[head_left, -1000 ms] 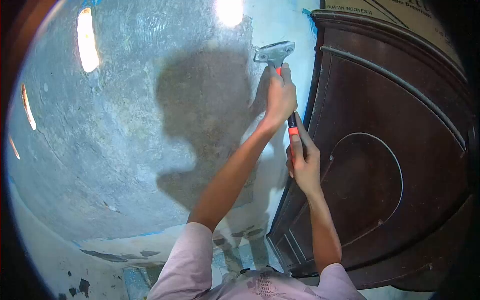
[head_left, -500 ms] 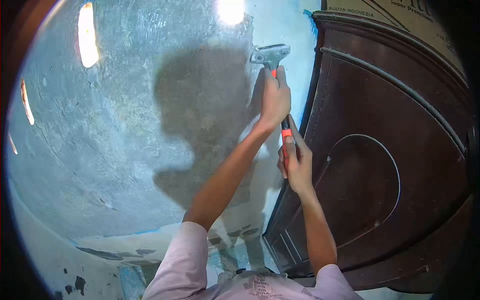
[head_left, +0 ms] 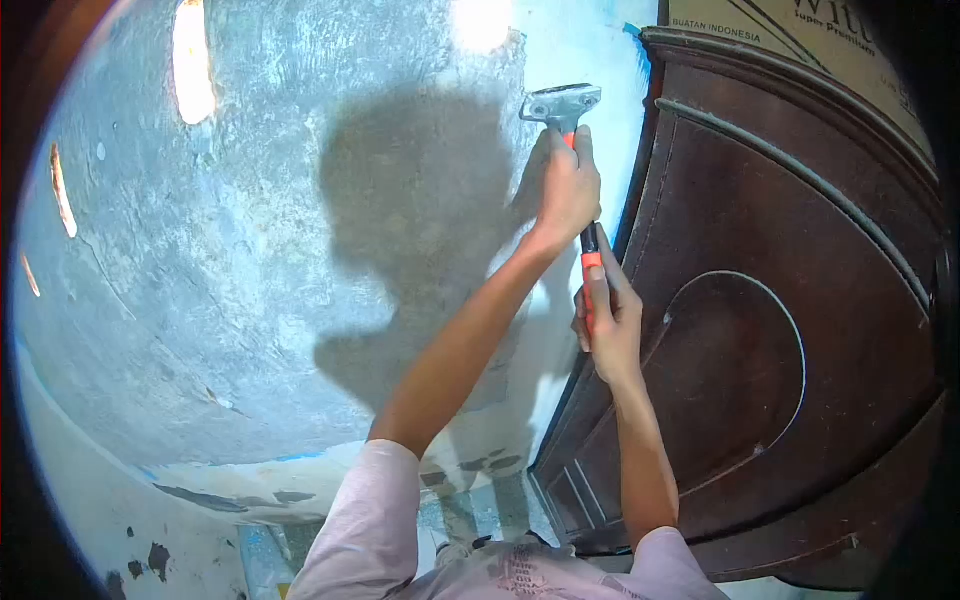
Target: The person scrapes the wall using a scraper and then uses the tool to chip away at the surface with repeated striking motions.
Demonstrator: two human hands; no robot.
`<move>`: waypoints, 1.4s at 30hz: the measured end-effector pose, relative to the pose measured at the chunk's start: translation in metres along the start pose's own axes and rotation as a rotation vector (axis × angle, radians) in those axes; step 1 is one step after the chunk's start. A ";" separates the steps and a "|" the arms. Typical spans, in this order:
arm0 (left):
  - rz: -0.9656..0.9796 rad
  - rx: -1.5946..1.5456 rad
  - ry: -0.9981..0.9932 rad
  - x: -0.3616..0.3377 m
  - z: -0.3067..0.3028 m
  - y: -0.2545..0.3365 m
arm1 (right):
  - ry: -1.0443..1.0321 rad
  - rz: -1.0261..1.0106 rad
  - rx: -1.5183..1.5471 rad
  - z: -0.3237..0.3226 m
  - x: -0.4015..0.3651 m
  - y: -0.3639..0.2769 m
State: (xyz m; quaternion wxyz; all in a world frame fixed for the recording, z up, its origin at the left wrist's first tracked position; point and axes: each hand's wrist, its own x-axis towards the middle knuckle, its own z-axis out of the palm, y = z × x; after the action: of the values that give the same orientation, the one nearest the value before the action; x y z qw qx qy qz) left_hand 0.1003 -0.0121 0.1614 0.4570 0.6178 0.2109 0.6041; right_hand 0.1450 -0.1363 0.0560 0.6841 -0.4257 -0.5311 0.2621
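Note:
A long-handled wall scraper (head_left: 562, 104) with a wide metal head and an orange and black handle lies against the wall (head_left: 250, 250). My left hand (head_left: 571, 190) grips the handle just below the head, fingers wrapped round it. Lower down, my right hand (head_left: 612, 318) is closed on the orange grip near the handle's end. The blade sits at the boundary where the bare grey plaster meets a strip of pale paint (head_left: 610, 60).
A dark brown wooden panel (head_left: 730, 330) with raised curved moulding stands close on the right. Behind its top edge is a printed cardboard box (head_left: 770, 30). My shadow (head_left: 420, 190) falls across the wall. Tiled floor (head_left: 480, 505) shows at the bottom.
In the view, the scraper and both hands appear slightly further right. The wall and panel have shifted right too. Both hands keep their hold on the handle.

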 end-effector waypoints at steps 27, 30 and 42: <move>0.170 0.176 0.054 0.010 0.001 -0.014 | -0.022 -0.004 0.000 -0.004 0.002 -0.003; 0.100 0.062 0.001 0.014 0.003 -0.006 | -0.031 -0.005 -0.057 -0.010 0.003 -0.011; 0.188 0.080 0.022 0.018 0.003 -0.017 | -0.035 -0.008 -0.003 -0.007 -0.001 -0.001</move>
State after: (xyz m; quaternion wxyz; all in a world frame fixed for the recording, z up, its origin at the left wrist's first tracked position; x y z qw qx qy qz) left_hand 0.1117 0.0099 0.1582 0.3707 0.6459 0.1811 0.6423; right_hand 0.1515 -0.1398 0.0556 0.6750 -0.4201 -0.5451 0.2661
